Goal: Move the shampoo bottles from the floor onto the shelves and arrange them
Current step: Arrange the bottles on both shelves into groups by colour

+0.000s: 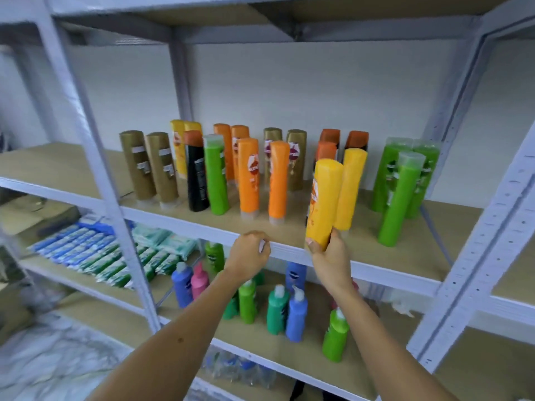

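My right hand (328, 253) grips the bottom end of a yellow shampoo bottle (322, 198) and holds it tilted over the front edge of the upper shelf (289, 251). A second yellow bottle (350, 188) stands right behind it. My left hand (252, 253) hovers at the shelf's front edge with its fingers curled and nothing in it. Gold, black, green and orange bottles (249, 178) stand in rows across the shelf. Several green bottles (398, 198) stand at its right end.
The shelf below carries blue, green and pink bottles (295, 314) and, to the left, rows of blue and green packets (95, 253). Grey metal uprights (115, 198) frame the bays. A white wall lies behind. Clear bottles sit on the lowest level.
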The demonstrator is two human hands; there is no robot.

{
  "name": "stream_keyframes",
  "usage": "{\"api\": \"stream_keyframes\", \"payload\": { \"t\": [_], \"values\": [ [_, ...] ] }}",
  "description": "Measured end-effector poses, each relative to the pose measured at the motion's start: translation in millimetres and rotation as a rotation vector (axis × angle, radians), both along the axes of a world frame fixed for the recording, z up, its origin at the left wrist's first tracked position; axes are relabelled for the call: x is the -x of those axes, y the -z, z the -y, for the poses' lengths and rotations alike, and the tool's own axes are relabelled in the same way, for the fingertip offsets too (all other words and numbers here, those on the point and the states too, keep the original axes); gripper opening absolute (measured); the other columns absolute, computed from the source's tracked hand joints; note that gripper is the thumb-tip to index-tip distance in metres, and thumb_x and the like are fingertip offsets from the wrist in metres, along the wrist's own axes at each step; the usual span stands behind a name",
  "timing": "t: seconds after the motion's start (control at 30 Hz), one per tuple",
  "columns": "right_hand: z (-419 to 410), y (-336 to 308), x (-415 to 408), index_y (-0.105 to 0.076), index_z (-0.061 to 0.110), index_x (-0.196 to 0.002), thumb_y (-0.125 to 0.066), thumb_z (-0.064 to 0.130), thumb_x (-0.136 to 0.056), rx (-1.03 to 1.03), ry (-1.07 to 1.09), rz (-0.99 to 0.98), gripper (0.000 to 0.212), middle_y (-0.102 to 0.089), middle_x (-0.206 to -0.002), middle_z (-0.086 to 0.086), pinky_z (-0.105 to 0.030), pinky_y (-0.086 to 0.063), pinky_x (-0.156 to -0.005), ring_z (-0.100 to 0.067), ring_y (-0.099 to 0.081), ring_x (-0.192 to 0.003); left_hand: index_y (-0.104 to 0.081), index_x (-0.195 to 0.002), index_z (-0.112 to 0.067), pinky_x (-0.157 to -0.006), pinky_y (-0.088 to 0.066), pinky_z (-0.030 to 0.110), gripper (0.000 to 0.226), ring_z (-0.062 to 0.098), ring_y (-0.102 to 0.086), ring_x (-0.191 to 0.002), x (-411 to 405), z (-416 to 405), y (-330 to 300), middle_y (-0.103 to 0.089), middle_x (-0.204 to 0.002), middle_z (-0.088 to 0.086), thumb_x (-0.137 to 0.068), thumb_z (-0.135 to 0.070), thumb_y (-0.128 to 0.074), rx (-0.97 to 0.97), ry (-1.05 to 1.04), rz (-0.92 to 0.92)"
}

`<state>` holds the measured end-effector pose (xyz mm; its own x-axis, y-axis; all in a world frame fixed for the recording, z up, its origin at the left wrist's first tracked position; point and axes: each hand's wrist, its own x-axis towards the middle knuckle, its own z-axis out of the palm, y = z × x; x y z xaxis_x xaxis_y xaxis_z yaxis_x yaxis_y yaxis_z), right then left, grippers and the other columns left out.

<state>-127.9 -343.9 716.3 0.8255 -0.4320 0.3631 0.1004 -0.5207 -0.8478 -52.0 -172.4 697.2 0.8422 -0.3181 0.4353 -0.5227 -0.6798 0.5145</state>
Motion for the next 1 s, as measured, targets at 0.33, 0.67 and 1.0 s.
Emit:
{"api": "stream_keyframes", "payload": {
  "t": [0.33, 0.67, 1.0],
  "values": [
    [-131, -3, -72, -0.055, 0.01, -0.113, -0.066, 0.017, -0.088, 0.05, -0.207, 0.002, 0.028, -0.062, -0.096, -0.005, -0.029, -0.04, -0.072, -0.023, -0.057, -0.088, -0.07, -0.103, -0.011, -0.078, -0.047, 0.031, 0.021, 0.028, -0.067, -0.086, -56, -139, -9, -0.073, -0.097, 0.008, -0.086, -0.015, -0.06, 0.185, -0.322, -0.043],
    [-279, 2, -167, -0.057, 0.011, -0.112, -0.066, 0.022, -0.088, 0.055, -0.177, 0.011, 0.028, -0.065, -0.094, -0.006, -0.03, -0.044, -0.069, -0.023, -0.059, -0.083, -0.054, -0.124, -0.013, -0.082, -0.046, 0.035, 0.035, 0.026, -0.057, -0.099, -169, -272, -7, -0.062, -0.113, 0.008, -0.089, -0.018, -0.055, 0.435, -0.419, -0.013],
    [-379, 6, -206, -0.054, 0.019, -0.104, -0.067, 0.022, -0.088, -0.034, -0.045, -0.022, 0.021, -0.058, -0.085, 0.012, -0.007, -0.04, -0.06, 0.002, -0.055, -0.075, -0.038, -0.14, -0.013, -0.087, -0.044, 0.03, 0.073, 0.023, -0.055, -0.112, -243, -317, -15, -0.06, -0.122, 0.008, -0.081, -0.035, -0.073, 0.432, -0.208, -0.203]
  ]
}}
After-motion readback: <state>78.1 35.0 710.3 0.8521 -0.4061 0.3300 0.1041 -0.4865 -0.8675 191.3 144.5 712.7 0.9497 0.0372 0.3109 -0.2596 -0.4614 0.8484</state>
